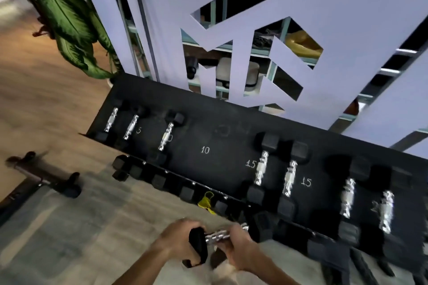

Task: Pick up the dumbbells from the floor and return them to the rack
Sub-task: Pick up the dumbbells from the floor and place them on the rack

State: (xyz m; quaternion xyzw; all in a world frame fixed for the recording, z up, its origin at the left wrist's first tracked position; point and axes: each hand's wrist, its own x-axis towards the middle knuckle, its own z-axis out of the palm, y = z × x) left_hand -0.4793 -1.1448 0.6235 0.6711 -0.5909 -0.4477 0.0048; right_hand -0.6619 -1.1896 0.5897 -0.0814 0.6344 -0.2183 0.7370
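Both bare hands clamped on one dumbbell (216,237) at the near edge of the scene, just short of the black rack (222,143): left hand (178,238) wrapped over the black hex head at the left end, right hand (236,249) closed round the chrome handle. Held roughly level and off the floor, its far-right head overlapping the rack's near lip. On the rack's sloping top shelf, three small dumbbells at the far left beside a chalked "5", a bare stretch marked "10" in the middle, a pair of 15s (275,169) right of that, and two heavier ones (368,203) at the right end. More black hex heads lined along a lower tier near the rack's front rail, with a yellow strap (206,201) hanging among them. Green plant leaves (67,18) at far left, a pale cut-out wall panel (278,7) behind the rack, and a black bench base (46,176) on the floor at left. Whole view motion-blurred.
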